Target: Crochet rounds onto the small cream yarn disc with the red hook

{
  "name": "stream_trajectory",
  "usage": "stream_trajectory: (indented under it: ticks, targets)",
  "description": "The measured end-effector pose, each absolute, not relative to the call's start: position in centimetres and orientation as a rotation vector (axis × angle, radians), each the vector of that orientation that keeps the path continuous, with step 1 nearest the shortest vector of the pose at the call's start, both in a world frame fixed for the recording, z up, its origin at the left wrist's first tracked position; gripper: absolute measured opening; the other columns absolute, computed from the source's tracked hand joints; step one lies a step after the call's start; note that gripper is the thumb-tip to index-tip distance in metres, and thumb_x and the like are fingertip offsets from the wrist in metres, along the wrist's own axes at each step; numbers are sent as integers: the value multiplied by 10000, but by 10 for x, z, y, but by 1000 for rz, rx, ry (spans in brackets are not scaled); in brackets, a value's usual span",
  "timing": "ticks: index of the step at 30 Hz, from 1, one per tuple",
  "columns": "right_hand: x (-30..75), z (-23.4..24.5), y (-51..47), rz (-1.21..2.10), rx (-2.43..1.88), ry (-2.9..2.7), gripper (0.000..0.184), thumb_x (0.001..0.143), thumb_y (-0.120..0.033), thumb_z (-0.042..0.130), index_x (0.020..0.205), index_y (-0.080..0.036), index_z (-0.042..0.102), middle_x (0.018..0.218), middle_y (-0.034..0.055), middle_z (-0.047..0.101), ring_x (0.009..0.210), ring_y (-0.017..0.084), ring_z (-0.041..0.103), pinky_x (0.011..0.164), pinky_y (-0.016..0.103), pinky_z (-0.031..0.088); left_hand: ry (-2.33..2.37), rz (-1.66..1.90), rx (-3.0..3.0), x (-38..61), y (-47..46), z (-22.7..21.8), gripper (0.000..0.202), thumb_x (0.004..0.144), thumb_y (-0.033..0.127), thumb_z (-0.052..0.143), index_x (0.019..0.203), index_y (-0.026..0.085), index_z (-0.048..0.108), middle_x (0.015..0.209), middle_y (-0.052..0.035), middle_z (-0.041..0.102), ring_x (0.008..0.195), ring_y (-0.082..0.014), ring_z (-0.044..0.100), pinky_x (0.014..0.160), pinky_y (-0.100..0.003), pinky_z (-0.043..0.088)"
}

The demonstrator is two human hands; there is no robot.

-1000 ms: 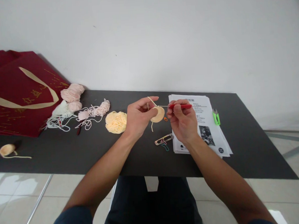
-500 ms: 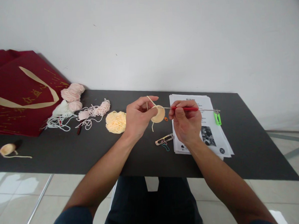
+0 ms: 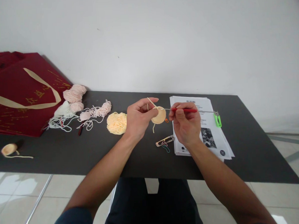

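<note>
My left hand (image 3: 141, 118) pinches the edge of a round, pale yellow crochet piece (image 3: 159, 116). A strand of yellow yarn (image 3: 152, 103) runs over its raised index finger, and a short tail hangs below the piece. In my right hand (image 3: 186, 123) is a crochet hook (image 3: 189, 110) with a red handle, gripped between thumb and fingers. The hook's metal tip points left and meets the top edge of the piece by my left thumb. A ball of yellow yarn (image 3: 116, 123) lies just left of my left hand, partly hidden by it.
Printed sheets (image 3: 213, 148) lie under my right hand, with a green clip-like item (image 3: 217, 120) on them. Thread snips (image 3: 164, 141) and stitch markers (image 3: 166, 120) lie nearby. Pink yarn (image 3: 74, 94), a dark red bag (image 3: 20, 95) and another yellow piece (image 3: 9, 149) are leftward.
The hook has shifted slightly left towards the crochet piece with my right hand. My left hand keeps the same pinch. The whole view has moved a little.
</note>
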State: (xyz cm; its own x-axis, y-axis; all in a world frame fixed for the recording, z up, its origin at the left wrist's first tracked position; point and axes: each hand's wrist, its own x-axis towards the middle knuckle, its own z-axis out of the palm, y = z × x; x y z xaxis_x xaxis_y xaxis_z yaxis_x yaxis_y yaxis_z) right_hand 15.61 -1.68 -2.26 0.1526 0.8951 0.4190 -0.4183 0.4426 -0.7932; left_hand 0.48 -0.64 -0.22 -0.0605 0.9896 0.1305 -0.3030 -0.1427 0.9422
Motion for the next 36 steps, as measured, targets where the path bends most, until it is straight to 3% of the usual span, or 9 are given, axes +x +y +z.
stream_trajectory:
  ticks: [9, 18, 23, 30, 36]
  targets:
    - [157, -23, -16, 1068, -614, -980, 274, 835, -390, 851, 902, -256, 621, 918, -20, 676, 671, 91, 626, 556, 217, 521, 906, 1465, 1038, 5, -6, -2, 320, 645, 118, 811, 941, 239, 816, 725, 26, 637, 638, -88, 526, 599, -246, 413]
    - [156, -31, -17, 878, -590, -1127, 157, 903, -344, 792, 935, -260, 664, 950, -4, 703, 654, 111, 659, 573, 275, 549, 955, 1474, 1059, 6, -8, -2, 289, 642, 126, 809, 915, 221, 804, 708, 29, 630, 614, -89, 520, 598, -253, 417]
    - [153, -31, -23, 701, -615, -1206, 65, 909, -242, 773, 946, -272, 730, 981, 14, 726, 688, 134, 683, 599, 309, 583, 1016, 1519, 1117, 6, -8, -6, 255, 693, 161, 813, 940, 221, 799, 744, 18, 654, 622, -97, 545, 618, -260, 455]
    - [152, -34, -31, 384, -728, -1408, 220, 914, -167, 748, 1051, -333, 796, 1037, 36, 796, 917, 216, 751, 793, 424, 649, 1196, 1649, 1166, 10, -10, -12, 200, 757, 227, 809, 956, 222, 798, 876, -24, 734, 729, -128, 651, 689, -268, 524]
    - [151, -41, -30, 223, -746, -1525, 388, 904, -125, 745, 1190, -384, 776, 1119, 31, 808, 924, 223, 755, 791, 431, 649, 1090, 1610, 960, 13, -9, -10, 289, 730, 250, 839, 1012, 209, 791, 820, -8, 760, 720, -127, 669, 713, -272, 534]
